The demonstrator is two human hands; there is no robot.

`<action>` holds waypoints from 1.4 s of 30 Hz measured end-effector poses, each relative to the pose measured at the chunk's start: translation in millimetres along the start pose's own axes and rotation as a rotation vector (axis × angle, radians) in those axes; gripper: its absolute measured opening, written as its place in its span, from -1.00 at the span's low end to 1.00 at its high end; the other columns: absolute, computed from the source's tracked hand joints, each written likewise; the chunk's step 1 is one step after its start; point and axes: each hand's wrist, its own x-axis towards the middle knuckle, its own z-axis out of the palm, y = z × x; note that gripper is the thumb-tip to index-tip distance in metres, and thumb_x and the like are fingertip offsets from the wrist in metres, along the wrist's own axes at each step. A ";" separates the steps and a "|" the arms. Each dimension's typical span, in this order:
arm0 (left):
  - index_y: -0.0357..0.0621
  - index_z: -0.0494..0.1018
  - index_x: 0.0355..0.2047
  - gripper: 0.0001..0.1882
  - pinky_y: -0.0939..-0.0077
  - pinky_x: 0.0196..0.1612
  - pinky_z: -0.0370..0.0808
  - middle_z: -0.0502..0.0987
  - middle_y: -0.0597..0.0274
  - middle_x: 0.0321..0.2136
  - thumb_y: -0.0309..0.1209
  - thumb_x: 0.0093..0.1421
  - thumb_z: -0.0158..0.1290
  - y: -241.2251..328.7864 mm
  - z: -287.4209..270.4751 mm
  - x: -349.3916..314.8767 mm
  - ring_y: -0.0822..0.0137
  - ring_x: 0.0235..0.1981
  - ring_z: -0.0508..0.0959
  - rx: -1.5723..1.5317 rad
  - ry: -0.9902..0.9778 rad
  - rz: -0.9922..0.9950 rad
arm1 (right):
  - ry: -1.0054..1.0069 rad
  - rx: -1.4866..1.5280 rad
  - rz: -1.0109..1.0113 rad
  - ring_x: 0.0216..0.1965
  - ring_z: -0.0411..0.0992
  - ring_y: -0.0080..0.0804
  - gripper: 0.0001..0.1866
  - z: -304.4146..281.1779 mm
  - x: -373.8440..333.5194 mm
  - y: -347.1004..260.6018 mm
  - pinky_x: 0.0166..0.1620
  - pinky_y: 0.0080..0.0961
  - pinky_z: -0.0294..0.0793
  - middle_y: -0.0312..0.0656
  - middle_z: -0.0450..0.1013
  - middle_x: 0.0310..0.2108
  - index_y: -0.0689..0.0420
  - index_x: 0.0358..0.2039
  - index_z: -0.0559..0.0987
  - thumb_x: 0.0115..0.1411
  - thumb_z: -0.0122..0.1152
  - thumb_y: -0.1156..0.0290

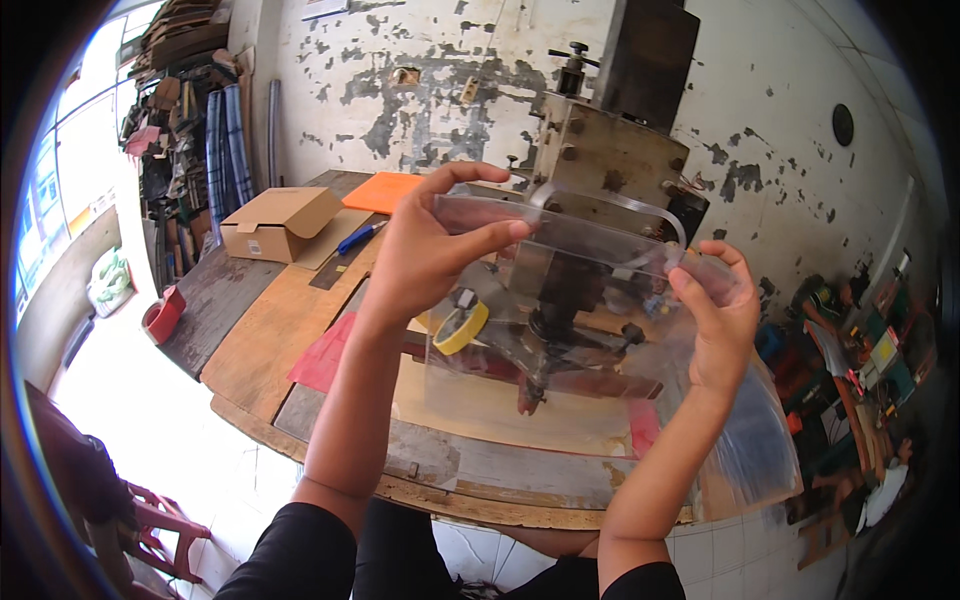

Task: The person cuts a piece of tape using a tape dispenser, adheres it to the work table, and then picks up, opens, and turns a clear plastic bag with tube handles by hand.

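Observation:
Both my hands hold up a clear plastic sheet [590, 300] by its upper edge, in front of a press machine. My left hand [430, 245] grips the upper left part, thumb in front and index finger raised above the edge. At the upper right corner, my right hand [722, 315] pinches the plastic between thumb and fingers. A pale translucent strip [625, 198] loops above the sheet's top edge; how it joins the sheet is hard to make out. Through the plastic the press head [540, 330] shows, along with a yellow tape roll [462, 328] near my left wrist.
Further clear sheets [755, 440] lie at the table's right end. On the left stand an open cardboard box [280, 222], a blue-handled cutter [360, 237] and an orange board [385, 192]. A red stool [165, 530] is at lower left; other people sit at far right.

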 end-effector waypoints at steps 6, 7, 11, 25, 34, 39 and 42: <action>-0.34 0.37 0.09 -0.50 0.53 -0.18 0.56 0.69 0.08 -0.22 -0.34 0.24 0.25 4.8 -6.7 -2.5 0.35 -0.23 0.69 -0.103 -0.172 -0.048 | 0.035 0.023 -0.021 -0.28 0.53 -0.58 -0.57 -14.0 5.7 6.6 -0.13 -0.63 0.49 -0.21 0.60 -0.28 0.20 -0.05 0.49 0.07 0.41 0.65; -0.34 0.37 0.09 -0.50 0.53 -0.18 0.56 0.69 0.08 -0.22 -0.34 0.24 0.25 4.2 -7.5 -2.2 0.35 -0.23 0.69 -0.101 -0.167 -0.047 | 0.030 0.026 -0.020 -0.28 0.53 -0.58 -0.57 -17.5 6.7 6.8 -0.13 -0.63 0.49 -0.21 0.60 -0.28 0.20 -0.05 0.49 0.07 0.41 0.65; -0.28 0.53 -0.09 -0.71 0.59 -0.26 0.56 0.67 0.21 -0.23 -0.30 0.32 0.17 -4.4 -12.4 0.9 0.41 -0.24 0.69 -0.077 -0.122 -0.054 | 0.064 0.013 -0.017 -0.25 0.51 -0.60 -0.57 -29.9 7.6 8.2 -0.10 -0.64 0.46 -0.25 0.59 -0.25 0.19 -0.02 0.49 0.09 0.42 0.60; -0.34 0.53 -0.05 -0.72 0.56 -0.26 0.58 0.68 0.17 -0.27 -0.35 0.39 0.06 -3.8 -9.2 0.6 0.36 -0.24 0.70 -0.014 -0.108 -0.046 | 0.002 0.014 0.014 -0.23 0.51 -0.60 -0.59 -35.6 9.7 8.0 -0.06 -0.66 0.45 -0.24 0.57 -0.21 0.21 0.01 0.47 0.16 0.37 0.58; -0.34 0.54 -0.06 -0.72 0.54 -0.25 0.60 0.67 0.18 -0.28 -0.35 0.39 0.05 -5.2 -11.9 2.2 0.38 -0.24 0.69 -0.002 -0.110 -0.043 | -0.011 0.022 0.017 -0.22 0.51 -0.58 -0.64 -35.7 10.2 8.9 -0.07 -0.65 0.47 -0.21 0.58 -0.21 0.23 0.00 0.47 0.19 0.30 0.59; -0.35 0.54 -0.06 -0.69 0.56 -0.24 0.58 0.67 0.20 -0.26 -0.32 0.38 0.08 -7.6 -15.6 3.8 0.41 -0.24 0.68 -0.008 -0.080 -0.058 | -0.023 0.036 0.053 -0.20 0.52 -0.54 -0.63 -32.5 8.2 2.7 -0.10 -0.62 0.48 -0.16 0.58 -0.21 0.24 0.00 0.46 0.17 0.25 0.57; -0.35 0.55 -0.07 -0.69 0.54 -0.24 0.59 0.66 0.21 -0.28 -0.32 0.38 0.08 -11.6 -20.0 5.4 0.43 -0.27 0.67 0.014 -0.035 -0.066 | -0.022 0.077 0.052 -0.22 0.52 -0.52 -0.63 -27.5 7.7 4.5 -0.11 -0.62 0.49 -0.13 0.59 -0.21 0.24 0.00 0.46 0.16 0.26 0.58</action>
